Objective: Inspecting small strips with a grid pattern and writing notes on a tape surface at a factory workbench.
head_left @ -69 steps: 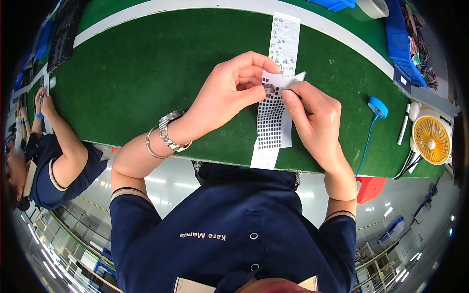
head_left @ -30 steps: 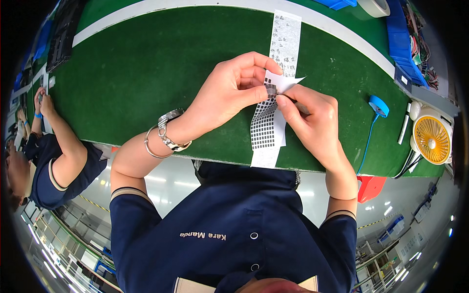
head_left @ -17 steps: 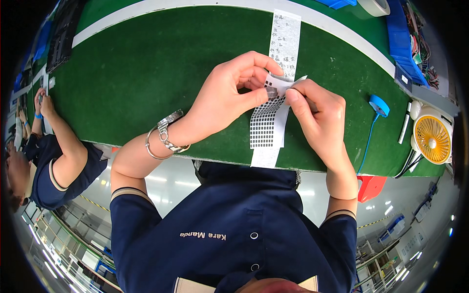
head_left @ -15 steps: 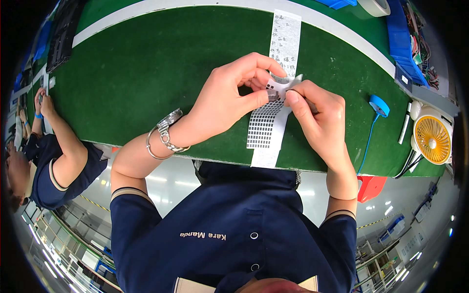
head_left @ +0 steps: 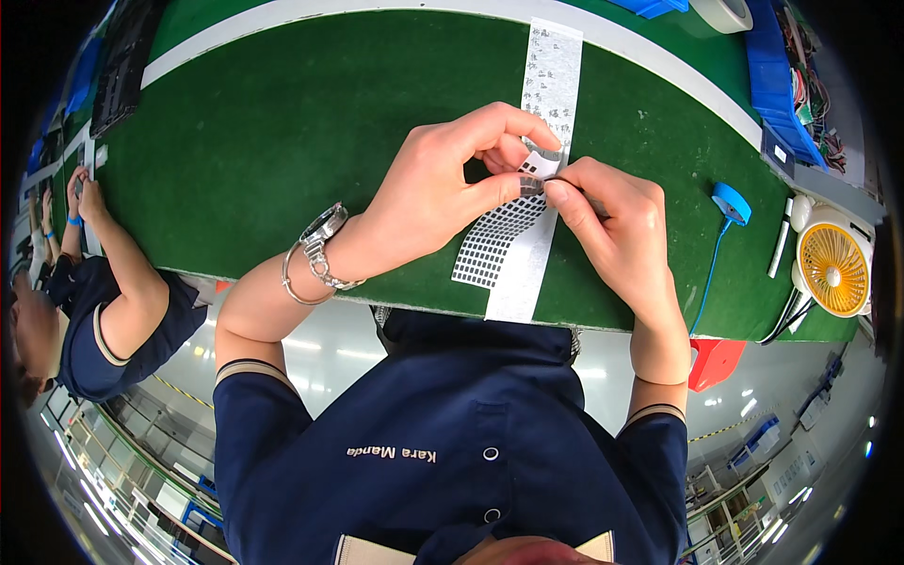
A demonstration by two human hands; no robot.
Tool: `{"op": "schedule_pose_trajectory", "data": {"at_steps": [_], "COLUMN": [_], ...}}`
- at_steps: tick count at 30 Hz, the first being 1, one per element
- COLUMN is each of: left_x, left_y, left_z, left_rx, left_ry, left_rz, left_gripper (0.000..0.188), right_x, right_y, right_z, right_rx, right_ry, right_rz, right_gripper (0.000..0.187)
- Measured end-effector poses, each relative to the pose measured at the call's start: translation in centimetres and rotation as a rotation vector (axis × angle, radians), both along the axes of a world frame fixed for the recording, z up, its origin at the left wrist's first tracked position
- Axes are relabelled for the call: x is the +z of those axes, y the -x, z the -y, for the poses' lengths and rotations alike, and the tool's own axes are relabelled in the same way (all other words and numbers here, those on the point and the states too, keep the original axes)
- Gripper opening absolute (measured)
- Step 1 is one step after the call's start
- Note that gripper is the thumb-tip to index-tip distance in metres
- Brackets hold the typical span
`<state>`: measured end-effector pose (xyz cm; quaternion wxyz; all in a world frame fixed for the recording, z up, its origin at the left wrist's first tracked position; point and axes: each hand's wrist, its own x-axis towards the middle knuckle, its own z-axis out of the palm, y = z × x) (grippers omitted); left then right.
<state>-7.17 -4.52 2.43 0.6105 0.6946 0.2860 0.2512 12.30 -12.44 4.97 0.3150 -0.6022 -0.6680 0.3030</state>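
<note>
Sticker sheet (head_left: 490, 247) points toward seven o'clock from half-curled, pinching left hand (head_left: 435, 179); right hand's (head_left: 617, 218) fingers nearly meet, grip unclear.

Bright, even illumination covers the green work surface (head_left: 245, 160) with soft shadows, the sheet of dark squares (head_left: 494, 247) resolves distinctly, white glare streaks the glossy floor (head_left: 330, 367), fisheye distortion bends the white band (head_left: 221, 41) into an arc, and black vignetting encloses the softened periphery.
</note>
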Motion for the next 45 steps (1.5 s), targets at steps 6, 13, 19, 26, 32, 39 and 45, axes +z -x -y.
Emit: {"op": "schedule_pose_trajectory", "data": {"at_steps": [6, 13, 19, 26, 32, 39, 45], "left_x": [0.01, -0.13, -0.19, -0.44, -0.53, -0.38, -0.41], "left_y": [-0.06, -0.18, -0.08, -0.02, 0.01, -0.17, -0.29], "left_z": [0.01, 0.04, 0.11, 0.19, 0.28, 0.53, 0.68], "left_rx": [0.001, -0.004, -0.023, -0.035, -0.024, 0.025, 0.058], "left_ry": [-0.039, -0.017, 0.066, 0.146, 0.130, -0.063, -0.127], "left_rz": [-0.007, 0.002, 0.025, 0.043, 0.033, -0.025, -0.032], "left_gripper": [0.036, 0.036, 0.037, 0.035, 0.036, 0.035, 0.037], "right_x": [-0.26, -0.07, -0.23, -0.30, -0.29, 0.08, 0.29], "right_y": [-0.23, -0.27, -0.18, 0.25, 0.35, 0.14, -0.25], "right_z": [-0.07, -0.06, -0.06, 0.10, 0.19, 0.08, -0.23], "right_rx": [0.044, 0.052, 0.053, -0.004, -0.036, -0.045, -0.099], "right_ry": [-0.041, -0.016, -0.066, -0.058, -0.007, 0.105, 0.181], "right_rz": [0.027, 0.052, 0.059, 0.027, -0.020, -0.037, -0.010], "right_gripper": [0.010, 0.010, 0.008, 0.008, 0.010, 0.013, 0.018]}}
